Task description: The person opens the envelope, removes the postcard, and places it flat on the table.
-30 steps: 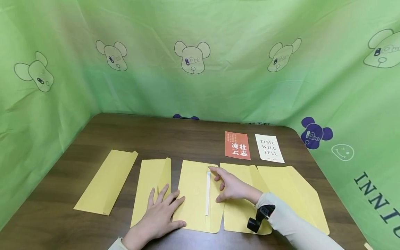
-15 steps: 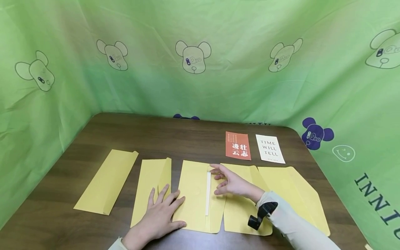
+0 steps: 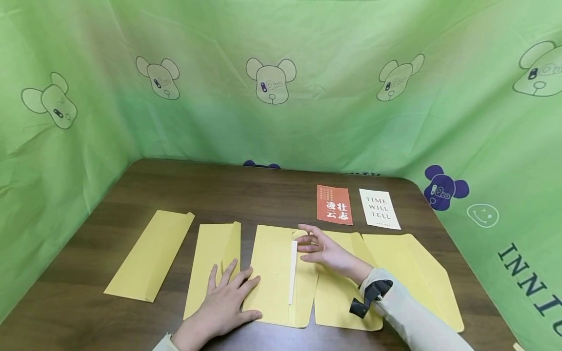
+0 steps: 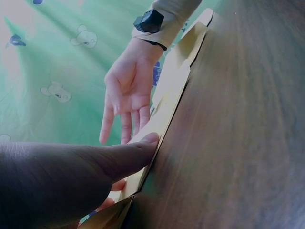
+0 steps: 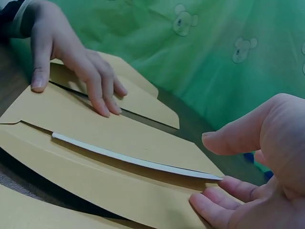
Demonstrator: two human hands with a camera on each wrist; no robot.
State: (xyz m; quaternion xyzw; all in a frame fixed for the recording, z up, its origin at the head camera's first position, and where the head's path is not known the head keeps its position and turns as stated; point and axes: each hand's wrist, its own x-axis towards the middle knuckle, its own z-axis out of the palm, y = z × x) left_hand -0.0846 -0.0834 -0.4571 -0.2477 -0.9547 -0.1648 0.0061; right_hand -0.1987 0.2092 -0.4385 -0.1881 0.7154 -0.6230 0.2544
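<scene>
A yellow envelope (image 3: pixel 270 273) lies in front of me, its flap spread to the right. A narrow white paper strip (image 3: pixel 292 273) shows along its opening, bowed in the right wrist view; how far it reaches inside is hidden. My left hand (image 3: pixel 226 302), fingers spread, presses the envelope's left edge and also overlaps the envelope (image 3: pixel 210 253) beside it. My right hand (image 3: pixel 327 251) is over the flap, thumb apart from the fingers. In the right wrist view, a fingertip (image 5: pixel 231 185) meets the far end of the strip, and other fingers rest on the flap.
Another yellow envelope (image 3: pixel 149 256) lies at the far left. Two more, a near one (image 3: pixel 338 302) and an outer one (image 3: pixel 421 273), lie to the right. Behind them are a red card (image 3: pixel 334 204) and a white card (image 3: pixel 379 209). A green curtain (image 3: pixel 272 126) surrounds the brown table (image 3: pixel 210 190).
My right hand has shifted slightly right, its index finger lifting away from the envelope's top edge. The white strip looks a little wider. My left hand has stayed put.
</scene>
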